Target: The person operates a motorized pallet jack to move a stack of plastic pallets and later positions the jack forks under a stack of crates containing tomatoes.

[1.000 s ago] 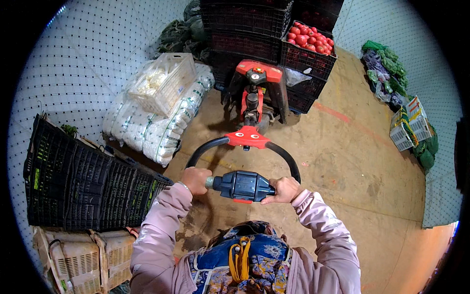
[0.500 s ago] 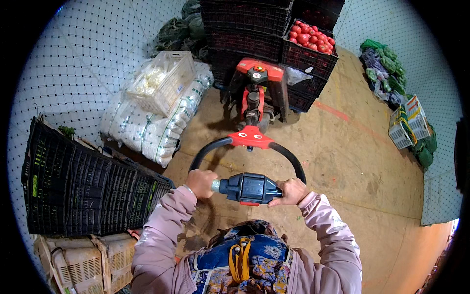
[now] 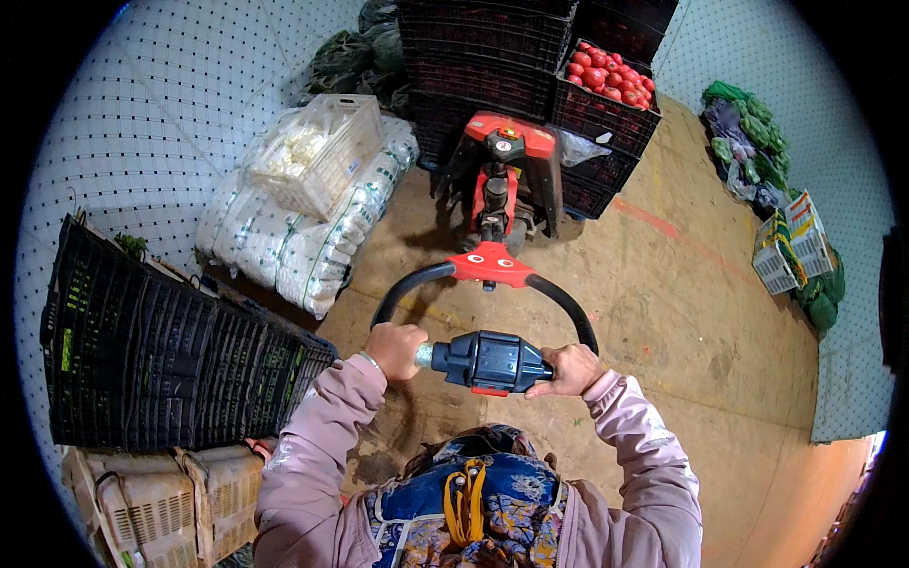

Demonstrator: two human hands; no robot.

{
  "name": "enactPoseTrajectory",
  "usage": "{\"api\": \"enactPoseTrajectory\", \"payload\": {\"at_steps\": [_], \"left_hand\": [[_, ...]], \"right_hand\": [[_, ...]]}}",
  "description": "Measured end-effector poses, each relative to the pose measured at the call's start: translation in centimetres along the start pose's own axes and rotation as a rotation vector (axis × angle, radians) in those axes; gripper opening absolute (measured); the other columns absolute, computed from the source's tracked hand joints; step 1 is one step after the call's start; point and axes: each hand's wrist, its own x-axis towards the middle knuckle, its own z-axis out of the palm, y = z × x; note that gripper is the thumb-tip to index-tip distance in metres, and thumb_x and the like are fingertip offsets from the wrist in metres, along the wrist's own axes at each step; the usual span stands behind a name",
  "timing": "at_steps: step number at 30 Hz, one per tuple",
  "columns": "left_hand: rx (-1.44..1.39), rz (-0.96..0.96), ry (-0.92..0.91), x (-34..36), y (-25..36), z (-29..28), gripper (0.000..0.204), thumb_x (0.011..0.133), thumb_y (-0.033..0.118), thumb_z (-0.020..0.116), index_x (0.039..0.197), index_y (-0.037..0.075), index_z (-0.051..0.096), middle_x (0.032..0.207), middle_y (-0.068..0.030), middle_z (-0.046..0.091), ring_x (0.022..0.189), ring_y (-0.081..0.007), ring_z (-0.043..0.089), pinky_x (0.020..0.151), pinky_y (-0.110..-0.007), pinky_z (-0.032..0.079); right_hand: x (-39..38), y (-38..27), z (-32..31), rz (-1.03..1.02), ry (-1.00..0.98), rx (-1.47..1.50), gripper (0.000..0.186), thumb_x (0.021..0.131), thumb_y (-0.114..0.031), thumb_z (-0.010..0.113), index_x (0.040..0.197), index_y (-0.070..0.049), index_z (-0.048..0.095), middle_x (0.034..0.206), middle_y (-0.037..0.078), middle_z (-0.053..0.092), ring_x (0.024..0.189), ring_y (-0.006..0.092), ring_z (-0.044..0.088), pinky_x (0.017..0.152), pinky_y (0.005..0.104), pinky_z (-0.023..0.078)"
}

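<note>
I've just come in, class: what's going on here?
A person grips the handle of a red pallet truck, the left hand at its left end and the right hand at its right. Ahead, the truck's red body stands close to stacked black crates; one at the right is filled with round red produce. To the left, a pale crate sits on a white bundle.

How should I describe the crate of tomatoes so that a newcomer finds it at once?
Find the red pallet jack in the middle. Beyond it stand stacked black plastic crates. The crate of tomatoes tops the lower stack on the right, the only one showing bright red fruit at its open top.
</note>
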Motion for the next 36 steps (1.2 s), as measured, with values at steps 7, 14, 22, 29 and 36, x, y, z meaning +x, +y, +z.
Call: {"api": "enactPoseTrajectory", "payload": {"at_steps": [7,14,22,29,36], "left_hand": [[-0.008,0.005,-0.009,-0.2,0.8,-0.8,0.017,0.057,0.018,0.065,0.067,0.012,0.053,0.065,-0.0091,0.056,0.059,-0.0306,0.056,0.051,-0.042,0.043],[-0.020,0.001,-0.020,-1.0,1.5,-0.9,0.017,0.056,0.018,0.064,0.067,0.012,0.054,0.064,-0.0090,0.055,0.059,-0.0311,0.055,0.051,-0.042,0.043],[0.002,-0.007,-0.001,-2.2,3.6,-1.3,0.016,0.056,0.019,0.064,0.066,0.011,0.053,0.063,-0.0083,0.055,0.058,-0.0309,0.055,0.050,-0.042,0.042],[-0.003,-0.014,0.006,-3.1,4.4,-0.9,0.016,0.057,0.021,0.066,0.064,0.012,0.054,0.063,-0.0088,0.055,0.056,-0.0317,0.055,0.050,-0.042,0.043],[0.010,-0.014,0.020,-3.6,5.1,-0.8,0.016,0.057,0.021,0.065,0.063,0.011,0.054,0.062,-0.0092,0.055,0.057,-0.0322,0.055,0.050,-0.042,0.043]], "right_hand": [[-0.5,-0.1,-0.1,-0.008,0.006,0.012,0.069,0.058,-0.069,0.061,0.076,-0.002,0.057,0.053,0.016,0.055,0.055,0.0336,0.058,0.051,0.0399,0.045],[-1.3,-0.7,0.0,0.002,-0.016,-0.005,0.068,0.059,-0.068,0.062,0.078,-0.003,0.057,0.054,0.016,0.055,0.057,0.0332,0.059,0.053,0.0394,0.046],[-3.0,-1.5,0.3,0.014,-0.051,0.008,0.066,0.059,-0.067,0.063,0.080,-0.004,0.058,0.057,0.015,0.057,0.059,0.0329,0.059,0.054,0.0402,0.046],[-4.1,-2.0,0.2,0.007,-0.077,0.004,0.069,0.061,-0.068,0.059,0.082,-0.003,0.057,0.060,0.017,0.058,0.061,0.0350,0.059,0.056,0.0421,0.046],[-4.8,-1.9,1.0,-0.016,0.000,0.014,0.067,0.057,-0.066,0.064,0.079,-0.003,0.058,0.056,0.016,0.055,0.058,0.0350,0.057,0.052,0.0417,0.044]]}}
